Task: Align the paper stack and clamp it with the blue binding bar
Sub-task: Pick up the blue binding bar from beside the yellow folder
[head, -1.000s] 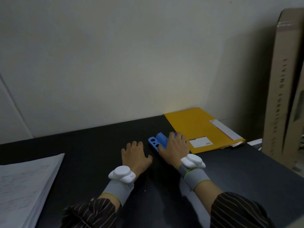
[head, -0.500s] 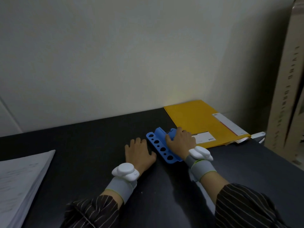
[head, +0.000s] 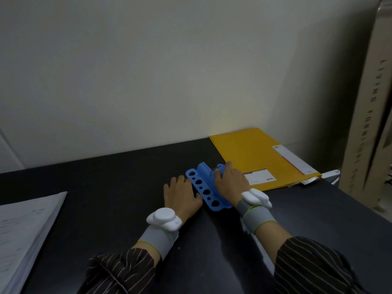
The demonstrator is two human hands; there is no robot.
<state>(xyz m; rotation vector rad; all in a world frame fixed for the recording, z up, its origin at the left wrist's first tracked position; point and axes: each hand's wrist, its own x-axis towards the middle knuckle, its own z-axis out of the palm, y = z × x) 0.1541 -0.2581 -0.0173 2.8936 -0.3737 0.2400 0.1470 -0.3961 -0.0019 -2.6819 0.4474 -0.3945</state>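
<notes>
Right hand [head: 230, 180] curled over the blue binding bar [head: 204, 190], gripping its far flap; left hand [head: 181, 195] flat and empty on the desk [head: 106, 187], touching the bar's holed edge. Paper stack [head: 27, 230] sits well apart, far left. Advice — bring the bar across to the stack, square the sheets first, keep the bar opened flat.

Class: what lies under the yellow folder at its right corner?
White sheets or cards poke out from under the yellow folder on the black table. How far they extend underneath is hidden.
</notes>
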